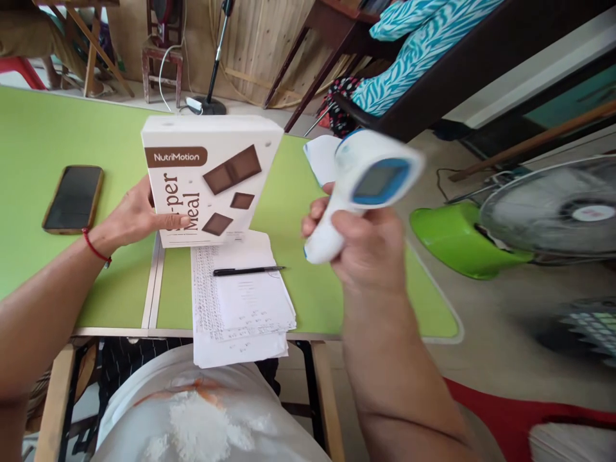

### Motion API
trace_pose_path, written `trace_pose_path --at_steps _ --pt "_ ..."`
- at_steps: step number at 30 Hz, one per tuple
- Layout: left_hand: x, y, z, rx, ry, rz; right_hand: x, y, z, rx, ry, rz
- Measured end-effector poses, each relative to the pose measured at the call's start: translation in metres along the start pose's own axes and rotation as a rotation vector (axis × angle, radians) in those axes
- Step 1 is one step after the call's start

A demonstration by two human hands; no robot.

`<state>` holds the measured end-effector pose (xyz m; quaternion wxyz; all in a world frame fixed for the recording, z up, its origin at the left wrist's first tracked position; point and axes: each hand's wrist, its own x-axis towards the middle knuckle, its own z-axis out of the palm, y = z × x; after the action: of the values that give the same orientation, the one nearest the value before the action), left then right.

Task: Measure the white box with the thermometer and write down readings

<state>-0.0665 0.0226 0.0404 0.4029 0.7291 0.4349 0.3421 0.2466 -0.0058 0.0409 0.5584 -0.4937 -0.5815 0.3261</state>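
Observation:
My left hand (139, 215) grips the lower left side of a white NutriMotion box (226, 138), thumb across its front, which is printed with brown chocolate squares. The box is held upright and slightly tilted over the green table. In my right hand (368, 240) is a white and blue infrared thermometer (327, 234), its small grey screen turned toward me. It is slightly blurred. Below the box lies a stack of handwritten papers (245, 301) with a black pen (249, 271) on top. Its near sheets hang over the table edge.
A phone (73, 199) lies on the left of the green folding table (120, 282). White paper (321, 157) is at the far right edge. Beyond are a stand base (206, 104), a small wooden chair (162, 61), a green stool (462, 237) and a fan (563, 205). A person sits far left.

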Motion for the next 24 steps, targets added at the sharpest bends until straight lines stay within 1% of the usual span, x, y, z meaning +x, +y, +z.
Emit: trace_pose_path --at_steps 2,3,6,9,12,15,18,24 --pt "-0.002 0.005 0.002 -0.046 -0.041 -0.024 -0.014 -0.025 0.007 0.147 -0.164 0.105" --pt "-0.003 0.007 0.003 -0.057 -0.048 -0.038 -0.022 -0.035 0.012 0.21 -0.225 0.158" --pt "-0.004 0.01 0.007 -0.057 -0.074 -0.044 -0.044 -0.049 0.032 0.374 -0.315 0.233" --pt "-0.004 0.011 0.008 -0.065 -0.09 -0.028 -0.058 -0.044 0.054 0.491 -0.302 0.253" --pt "-0.005 0.012 0.008 -0.086 -0.111 -0.031 -0.064 -0.035 0.067 0.521 -0.288 0.289" --pt "-0.005 0.011 0.008 -0.083 -0.121 -0.023 -0.066 -0.03 0.075 0.504 -0.273 0.299" --pt "-0.004 0.009 0.008 -0.086 -0.157 -0.024 -0.067 -0.028 0.08 0.495 -0.24 0.291" --pt "-0.002 0.005 0.007 -0.084 -0.166 0.0 -0.069 -0.023 0.09 0.551 -0.237 0.317"
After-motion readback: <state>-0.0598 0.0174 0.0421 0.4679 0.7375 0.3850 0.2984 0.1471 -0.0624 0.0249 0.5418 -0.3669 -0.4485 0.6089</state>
